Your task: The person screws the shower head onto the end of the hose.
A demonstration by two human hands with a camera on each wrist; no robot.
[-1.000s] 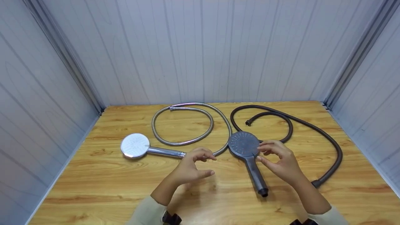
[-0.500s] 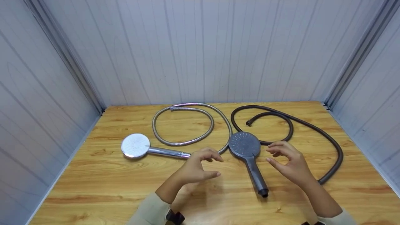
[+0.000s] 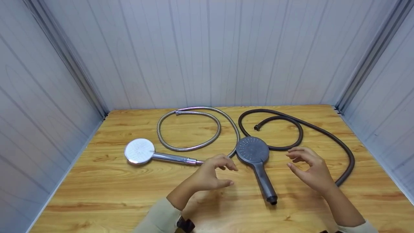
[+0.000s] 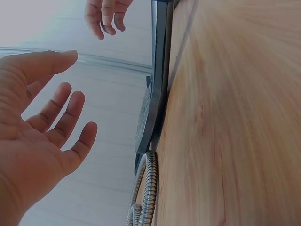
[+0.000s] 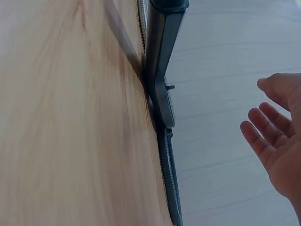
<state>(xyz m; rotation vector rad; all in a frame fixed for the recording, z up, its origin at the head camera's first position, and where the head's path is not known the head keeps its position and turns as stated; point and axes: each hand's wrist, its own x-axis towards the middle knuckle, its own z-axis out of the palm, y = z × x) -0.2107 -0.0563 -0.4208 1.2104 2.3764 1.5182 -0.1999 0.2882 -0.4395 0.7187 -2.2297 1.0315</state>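
Note:
A dark grey shower head (image 3: 253, 150) lies face up on the wooden table, its handle pointing toward the person. To its left hovers the left hand (image 3: 212, 174), fingers loosely bent, thumb apart, holding nothing. On the other side the right hand (image 3: 309, 168) is raised above the table with a gap between thumb and fingers, also holding nothing. In the wrist views both the left hand (image 4: 40, 113) and the right hand (image 5: 282, 127) stay off the dark shower head. Farther left lies a chrome shower head (image 3: 139, 151), joined at its handle to a silver metal hose (image 3: 183, 149).
A black shower hose (image 3: 336, 137) curls across the right back of the table (image 3: 106, 194); the right forearm hides its near end. The silver hose loops at the back middle. Pale panel walls (image 3: 223, 58) enclose the back and both sides.
The right hand has moved right, away from the dark shower head. The left hand has shifted slightly right, uncovering the chrome handle's end. The shower heads and hoses have stayed in place.

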